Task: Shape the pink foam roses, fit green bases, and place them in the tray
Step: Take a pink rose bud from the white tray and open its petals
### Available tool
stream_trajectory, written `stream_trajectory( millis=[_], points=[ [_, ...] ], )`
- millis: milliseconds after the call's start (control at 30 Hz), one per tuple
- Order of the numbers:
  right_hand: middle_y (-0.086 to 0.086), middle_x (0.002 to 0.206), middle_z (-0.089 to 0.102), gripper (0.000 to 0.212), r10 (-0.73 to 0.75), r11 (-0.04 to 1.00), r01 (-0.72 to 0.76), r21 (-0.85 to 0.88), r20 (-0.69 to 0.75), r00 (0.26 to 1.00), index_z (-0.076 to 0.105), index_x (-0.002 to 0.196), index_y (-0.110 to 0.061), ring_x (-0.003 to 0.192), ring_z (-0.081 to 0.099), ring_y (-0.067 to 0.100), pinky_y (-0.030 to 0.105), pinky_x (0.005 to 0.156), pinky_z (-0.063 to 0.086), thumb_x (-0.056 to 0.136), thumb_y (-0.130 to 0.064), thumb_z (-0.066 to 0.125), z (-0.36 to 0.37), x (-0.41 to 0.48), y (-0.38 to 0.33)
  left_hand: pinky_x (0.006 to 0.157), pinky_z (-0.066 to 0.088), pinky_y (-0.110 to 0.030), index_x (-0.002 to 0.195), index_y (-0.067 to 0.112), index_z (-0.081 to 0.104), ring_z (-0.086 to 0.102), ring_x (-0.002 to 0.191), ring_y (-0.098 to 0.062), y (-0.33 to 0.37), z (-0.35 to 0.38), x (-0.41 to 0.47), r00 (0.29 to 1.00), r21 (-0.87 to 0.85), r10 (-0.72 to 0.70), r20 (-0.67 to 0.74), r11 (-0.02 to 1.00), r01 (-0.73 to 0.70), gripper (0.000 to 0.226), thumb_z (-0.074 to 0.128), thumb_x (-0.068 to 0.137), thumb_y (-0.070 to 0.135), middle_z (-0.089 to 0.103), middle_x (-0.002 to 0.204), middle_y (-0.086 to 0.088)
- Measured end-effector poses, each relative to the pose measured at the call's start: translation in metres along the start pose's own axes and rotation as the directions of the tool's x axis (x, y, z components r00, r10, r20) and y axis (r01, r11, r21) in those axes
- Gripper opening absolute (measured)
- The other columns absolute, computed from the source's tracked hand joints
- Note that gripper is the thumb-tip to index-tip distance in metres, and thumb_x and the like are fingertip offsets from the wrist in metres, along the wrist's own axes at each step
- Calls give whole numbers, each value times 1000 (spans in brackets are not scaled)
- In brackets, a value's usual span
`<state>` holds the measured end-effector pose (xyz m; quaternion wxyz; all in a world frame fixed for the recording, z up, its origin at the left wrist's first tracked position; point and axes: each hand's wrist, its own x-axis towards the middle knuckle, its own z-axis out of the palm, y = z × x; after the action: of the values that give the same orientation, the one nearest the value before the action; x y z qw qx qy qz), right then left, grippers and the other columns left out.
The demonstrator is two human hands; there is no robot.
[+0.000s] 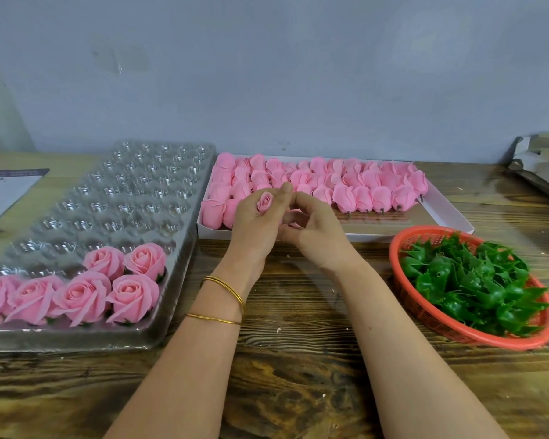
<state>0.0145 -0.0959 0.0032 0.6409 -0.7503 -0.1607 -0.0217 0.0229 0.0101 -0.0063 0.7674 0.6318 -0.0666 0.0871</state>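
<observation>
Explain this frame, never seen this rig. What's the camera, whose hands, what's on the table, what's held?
No robot here: a person works with bare hands, filmed by one wide-angle camera worn on the head, looking forward and down. On the wooden table lie a clear plastic tray with a few finished roses in its near cups, a white box of unshaped pink buds, and a red basket of green bases. The left hand, bangles on its wrist, grips a small pink bud. The right hand curls in against it; whether it pinches a petal is hidden.
</observation>
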Motion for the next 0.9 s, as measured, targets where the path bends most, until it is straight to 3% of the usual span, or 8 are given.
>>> stream_trajectory(
  millis=[167, 300, 400, 500, 567, 700, 800, 900],
  points=[
    [12, 112, 71, 37, 18, 994, -25, 102, 67, 998, 67, 111, -23, 108, 65, 29, 43, 98, 53, 83, 1, 65, -1, -1, 1, 69, 59, -28, 81, 25, 74, 74, 79, -16, -2, -1, 1, 999, 5, 31, -6, 1000, -31, 21, 70, 80, 46, 75, 80, 1],
    [13, 105, 70, 32, 32, 992, -40, 121, 70, 997, 68, 114, -9, 101, 63, 21, 50, 102, 48, 85, 3, 63, -2, -2, 0, 66, 55, -23, 72, 30, 74, 71, 74, -9, -3, -2, 2, 998, 16, 58, -18, 998, -57, 17, 70, 86, 37, 72, 73, 6],
    [9, 94, 70, 31, 40, 995, -44, 92, 45, 998, 70, 105, -12, 90, 64, 16, 42, 95, 54, 81, 5, 64, -2, -1, -1, 64, 56, -23, 75, 28, 74, 72, 76, -13, -4, -3, 2, 996, 50, 82, -18, 995, -81, 21, 66, 93, 34, 74, 76, 1],
    [9, 97, 71, 30, 61, 996, -58, 68, -46, 997, 69, 101, -17, 90, 68, 16, 30, 83, 57, 75, 0, 65, -1, 1, -1, 71, 59, -35, 78, 28, 71, 72, 79, -21, -4, -1, 1, 990, 120, 137, -45, 984, -131, 19, 64, 92, 38, 74, 79, -5],
    [13, 98, 71, 33, 92, 992, -80, 93, -132, 987, 68, 102, -13, 92, 69, 25, 37, 86, 58, 69, -13, 63, -3, 3, -1, 70, 55, -43, 70, 27, 66, 64, 70, -25, -3, 0, 0, 980, 178, 183, -79, 970, -166, 23, 63, 89, 41, 66, 71, -8],
    [0, 85, 70, 23, 91, 984, -58, 169, -197, 976, 69, 93, -17, 80, 66, 14, 32, 77, 56, 73, -26, 63, -5, 5, -2, 68, 54, -57, 78, -1, 63, 60, 72, -43, -6, -2, 1, 970, 301, 244, -16, 926, -228, 40, 57, 93, 35, 63, 73, -26],
    [-3, 81, 71, 17, 45, 991, -19, 135, -188, 981, 69, 90, -18, 79, 68, 9, 21, 65, 53, 78, -31, 68, 0, 4, -3, 67, 57, -36, 88, 24, 73, 70, 77, -18, -7, 1, 0, 975, 305, 221, 37, 926, -221, 17, 58, 97, 24, 74, 80, 1],
    [9, 92, 71, 13, 20, 999, -14, 31, -202, 979, 69, 95, -12, 88, 67, 19, 27, 68, 57, 87, -22, 71, 2, 5, -1, 67, 50, -18, 84, 40, 68, 66, 75, 2, -8, 3, 0, 979, 297, 198, 44, 933, -203, 23, 63, 96, 20, 71, 73, 23]
  ],
)
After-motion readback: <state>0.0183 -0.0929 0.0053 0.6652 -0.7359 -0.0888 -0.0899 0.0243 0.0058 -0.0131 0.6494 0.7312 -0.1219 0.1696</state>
